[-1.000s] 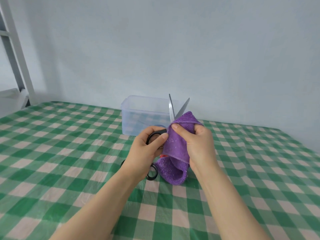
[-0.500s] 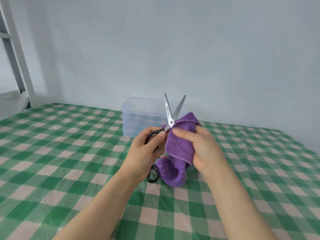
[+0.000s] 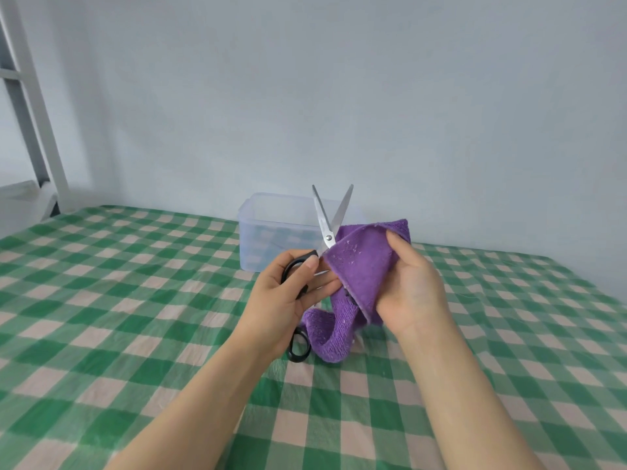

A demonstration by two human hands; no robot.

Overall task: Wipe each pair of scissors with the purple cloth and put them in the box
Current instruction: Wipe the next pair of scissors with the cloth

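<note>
My left hand point(image 3: 281, 300) grips the black handles of a pair of scissors point(image 3: 328, 218), blades spread apart and pointing up. My right hand point(image 3: 410, 286) holds the purple cloth point(image 3: 359, 269) just right of the pivot, with the cloth's lower end drooping to the table. Behind the blades stands the clear plastic box point(image 3: 268, 232), open at the top. A black handle loop point(image 3: 299, 346) of another pair of scissors lies on the table under my left wrist; the rest of that pair is hidden by my hand and the cloth.
A green and white checked tablecloth point(image 3: 135, 300) covers the table. A pale wall rises close behind the box. A white metal frame point(image 3: 30, 106) stands at the far left beyond the table's corner.
The cloth has slid down off the blades, which now show down to the pivot and stand spread wider. My right hand has moved a little to the right.
</note>
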